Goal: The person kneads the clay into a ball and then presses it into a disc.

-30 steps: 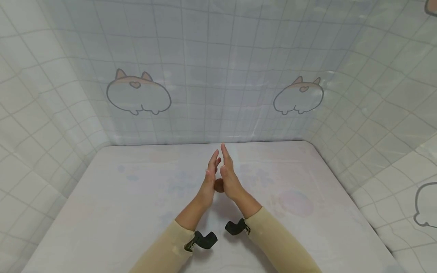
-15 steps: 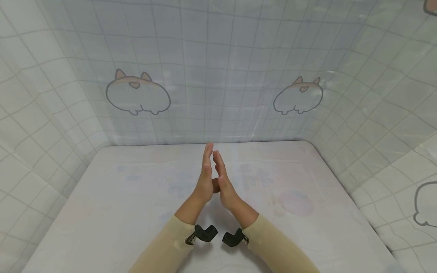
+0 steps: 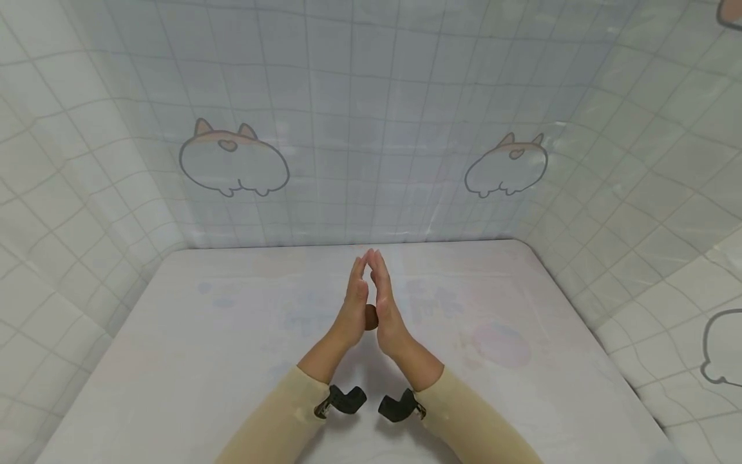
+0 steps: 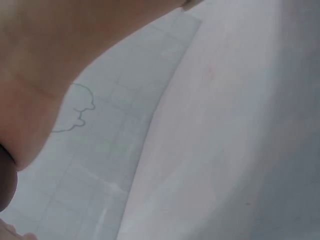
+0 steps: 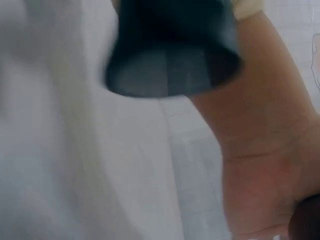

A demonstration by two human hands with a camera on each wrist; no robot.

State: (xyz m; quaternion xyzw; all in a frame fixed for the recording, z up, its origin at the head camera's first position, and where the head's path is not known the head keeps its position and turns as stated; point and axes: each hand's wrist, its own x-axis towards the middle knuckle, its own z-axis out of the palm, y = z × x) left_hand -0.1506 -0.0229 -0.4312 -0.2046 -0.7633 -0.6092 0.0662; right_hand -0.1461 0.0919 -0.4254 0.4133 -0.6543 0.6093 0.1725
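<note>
Head view: brown ball (image 3: 371, 317) between both palms, below the straight fingers (image 3: 371, 274)

Both forearms reach forward and angle inward. The left hand (image 3: 353, 308) and right hand (image 3: 386, 310) stand upright, palm to palm. Their straight fingers (image 3: 362, 265) meet at the tips.

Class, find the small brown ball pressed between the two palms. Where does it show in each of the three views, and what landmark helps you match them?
Head: brown ball at centre, between the heels of both palms.
Left wrist: dark sliver at the lower left edge.
Right wrist: dark patch in the bottom right corner.
Shared landmark: the grid-patterned curtain with cartoon outlines.
</note>
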